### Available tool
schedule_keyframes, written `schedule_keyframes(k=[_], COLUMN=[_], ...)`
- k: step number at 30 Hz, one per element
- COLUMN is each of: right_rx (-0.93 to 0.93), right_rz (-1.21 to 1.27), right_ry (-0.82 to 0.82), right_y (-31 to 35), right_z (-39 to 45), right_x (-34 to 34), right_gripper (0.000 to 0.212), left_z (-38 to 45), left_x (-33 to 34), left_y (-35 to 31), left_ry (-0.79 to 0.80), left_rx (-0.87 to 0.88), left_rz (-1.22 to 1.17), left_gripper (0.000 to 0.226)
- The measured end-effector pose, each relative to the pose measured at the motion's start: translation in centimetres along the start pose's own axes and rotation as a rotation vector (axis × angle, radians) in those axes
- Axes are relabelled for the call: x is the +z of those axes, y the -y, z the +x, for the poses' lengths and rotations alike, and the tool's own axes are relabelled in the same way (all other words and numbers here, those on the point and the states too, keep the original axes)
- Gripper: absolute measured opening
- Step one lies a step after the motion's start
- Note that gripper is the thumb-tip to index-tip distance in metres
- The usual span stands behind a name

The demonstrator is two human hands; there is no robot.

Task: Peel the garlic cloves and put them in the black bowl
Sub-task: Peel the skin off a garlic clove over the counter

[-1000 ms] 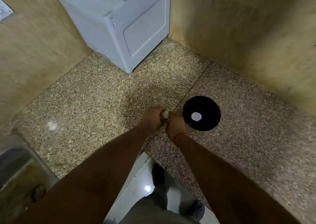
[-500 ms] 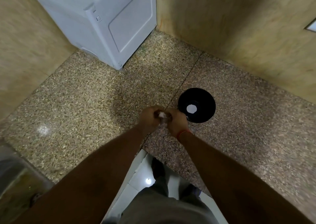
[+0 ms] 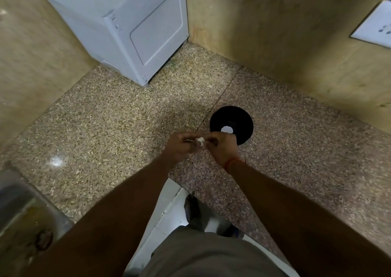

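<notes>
Both forearms extended forward, left hand (image 3: 179, 147) and right hand (image 3: 222, 147) meeting, fingers curled

Left hand (image 3: 179, 147) and right hand (image 3: 222, 147) meet over speckled counter (image 3: 105, 139), both pinching small white garlic clove (image 3: 200, 141) between fingertips. Black bowl (image 3: 231, 124) just beyond right hand, partly hidden by it. White appliance (image 3: 131, 33) far beyond left hand, in corner.
</notes>
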State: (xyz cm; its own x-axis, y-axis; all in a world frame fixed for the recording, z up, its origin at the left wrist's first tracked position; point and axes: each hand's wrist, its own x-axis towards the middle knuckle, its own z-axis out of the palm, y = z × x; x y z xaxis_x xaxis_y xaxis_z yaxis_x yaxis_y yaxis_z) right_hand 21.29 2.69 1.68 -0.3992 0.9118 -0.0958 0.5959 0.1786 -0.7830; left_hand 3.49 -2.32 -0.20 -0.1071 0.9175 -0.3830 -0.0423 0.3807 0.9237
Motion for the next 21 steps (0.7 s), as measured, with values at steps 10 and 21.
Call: schedule_keyframes(k=[10,21], right_rx=[-0.159,-0.137], right_rz=[-0.145,-0.102], right_ry=[0.106,0.179], right_y=[-1.4,-1.9], right_z=[-0.3,-1.5], right_x=[-1.0,-1.9], right_gripper=[0.007,0.021], left_z=[-1.2,-1.1], left_x=[2.6,3.7], left_y=[-0.4,0.2], left_ry=[-0.069,-0.113], left_rx=[-0.071,-0.184], left_rz=[-0.079,-0.177], left_gripper=[0.016,0.023])
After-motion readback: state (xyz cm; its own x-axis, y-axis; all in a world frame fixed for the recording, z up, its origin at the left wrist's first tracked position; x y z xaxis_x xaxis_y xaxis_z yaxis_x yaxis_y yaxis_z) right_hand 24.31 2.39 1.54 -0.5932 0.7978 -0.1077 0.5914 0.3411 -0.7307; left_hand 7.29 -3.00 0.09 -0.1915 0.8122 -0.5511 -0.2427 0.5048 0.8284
